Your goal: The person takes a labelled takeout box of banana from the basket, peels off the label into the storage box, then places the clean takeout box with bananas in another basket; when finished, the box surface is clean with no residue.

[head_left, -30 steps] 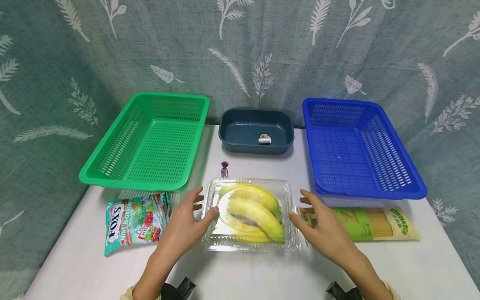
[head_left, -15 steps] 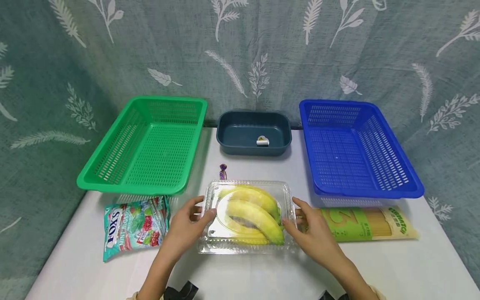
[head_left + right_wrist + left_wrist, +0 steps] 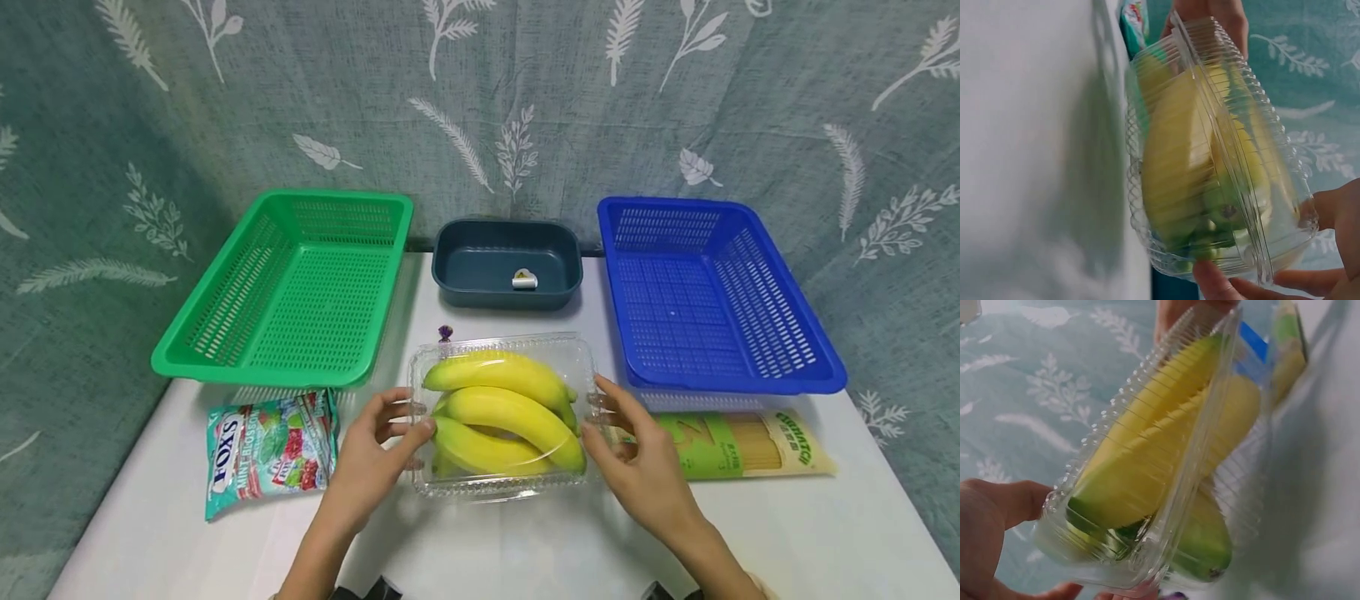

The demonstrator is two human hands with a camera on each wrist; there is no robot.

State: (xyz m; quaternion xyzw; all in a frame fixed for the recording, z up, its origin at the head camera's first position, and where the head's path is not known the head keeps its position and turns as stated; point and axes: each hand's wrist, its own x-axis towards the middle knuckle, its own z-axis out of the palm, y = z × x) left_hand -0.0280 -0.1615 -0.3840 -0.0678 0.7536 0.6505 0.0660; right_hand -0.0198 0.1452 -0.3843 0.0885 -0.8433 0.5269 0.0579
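A clear plastic clamshell box [image 3: 502, 344] full of yellow bananas [image 3: 517, 408] is held between both hands. My left hand [image 3: 375, 454] grips its left end, with the thumb on top and the fingers beneath the side. At the other end my right hand [image 3: 637, 458] grips it likewise. Both wrist views show the box raised above the white table, lid closed, with green banana tips [image 3: 1204, 550] pressed near its end wall. Behind the box a purple-wrapped candy [image 3: 446, 332] is partly hidden.
A green basket [image 3: 255, 375] stands at back left, a blue basket [image 3: 742, 383] at back right. Between them sits a dark teal tray [image 3: 510, 297] holding a small white item [image 3: 524, 282]. A Fox's candy bag [image 3: 270, 454] lies left; a pasta packet [image 3: 720, 446] lies right.
Both hands have closed in on the box's ends and taken hold of it. The box has come up off the table and tilted slightly, covering more of the purple candy.
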